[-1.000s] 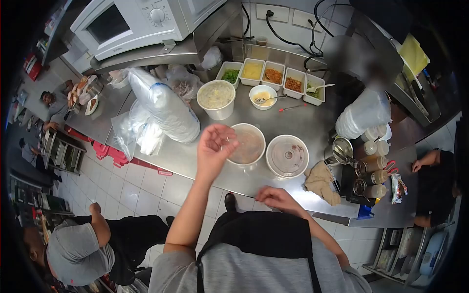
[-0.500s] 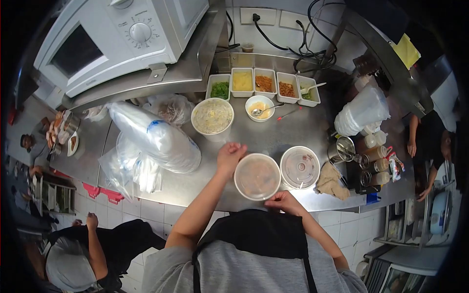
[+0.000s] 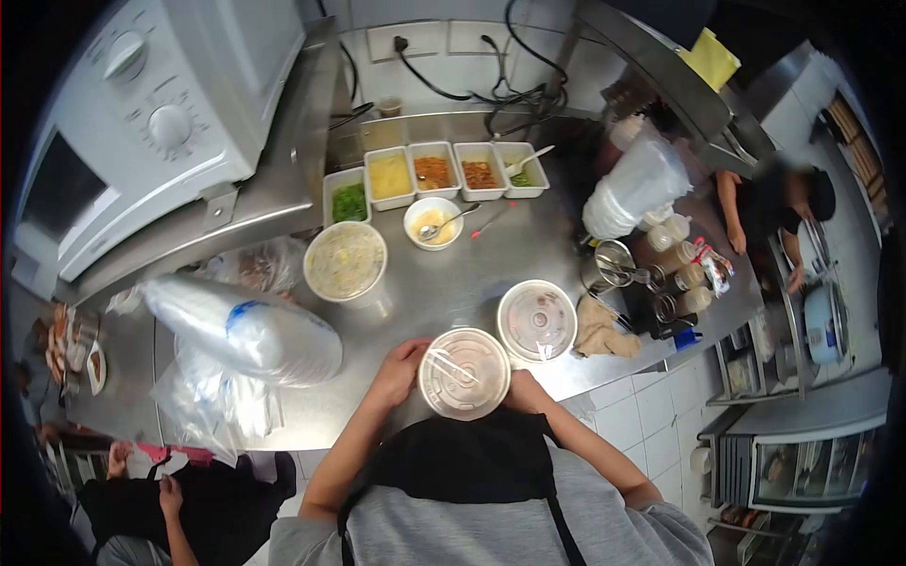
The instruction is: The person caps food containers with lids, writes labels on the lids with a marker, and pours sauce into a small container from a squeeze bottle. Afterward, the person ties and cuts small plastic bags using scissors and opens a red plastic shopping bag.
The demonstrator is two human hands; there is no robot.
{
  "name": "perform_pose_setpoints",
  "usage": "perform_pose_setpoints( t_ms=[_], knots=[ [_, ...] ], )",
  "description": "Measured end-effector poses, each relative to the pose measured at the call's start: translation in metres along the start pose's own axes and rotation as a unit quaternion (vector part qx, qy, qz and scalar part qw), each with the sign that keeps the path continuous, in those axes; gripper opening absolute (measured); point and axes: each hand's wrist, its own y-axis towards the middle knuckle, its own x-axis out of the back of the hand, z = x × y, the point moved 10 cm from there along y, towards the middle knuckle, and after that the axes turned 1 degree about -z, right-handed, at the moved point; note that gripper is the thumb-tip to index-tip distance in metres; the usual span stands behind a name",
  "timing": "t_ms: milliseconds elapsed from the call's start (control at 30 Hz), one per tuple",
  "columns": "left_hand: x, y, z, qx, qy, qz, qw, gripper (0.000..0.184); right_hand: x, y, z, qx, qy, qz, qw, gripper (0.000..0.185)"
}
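Note:
A round tub with a translucent plastic lid [image 3: 464, 374] is at the counter's near edge, close to my apron. My left hand [image 3: 403, 370] curls against its left side, and my right hand [image 3: 528, 392] grips the right side; the fingertips are partly hidden by the tub. Just right of and behind it stands a second lidded tub [image 3: 536, 322], apart from my hands. Farther left sits a large tub of yellowish, speckled food [image 3: 345, 260]. Behind the lidded tubs, a small white bowl [image 3: 434, 224] holds pale sauce and a spoon.
Several topping containers [image 3: 432, 172] line the back. Plastic-wrapped containers [image 3: 241, 330] lie left, below the microwave [image 3: 160, 123]. A beige cloth [image 3: 604, 327], sauce bottles [image 3: 684, 274] and bagged cups [image 3: 637, 184] stand right. One person [image 3: 189, 500] is at lower left, another [image 3: 788, 208] at right.
The held tub has come closer to my body. My left hand has moved from behind it down to its left side. My right hand has moved up its right side. The view has shifted.

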Motion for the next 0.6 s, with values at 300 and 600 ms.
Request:
perform_pose_setpoints(
  t_ms=[300, 600],
  knots=[
    [0.012, -0.044, -0.030, -0.046, -0.156, -0.102, 0.981, 0.051, 0.038, -0.055, -0.038, -0.285, 0.744, -0.089, 0.598, 0.038],
    [0.015, 0.006, -0.045, -0.114, -0.227, -0.178, 0.951, 0.067, 0.074, 0.033, -0.064, -0.203, 0.776, -0.181, 0.568, 0.039]
  ],
)
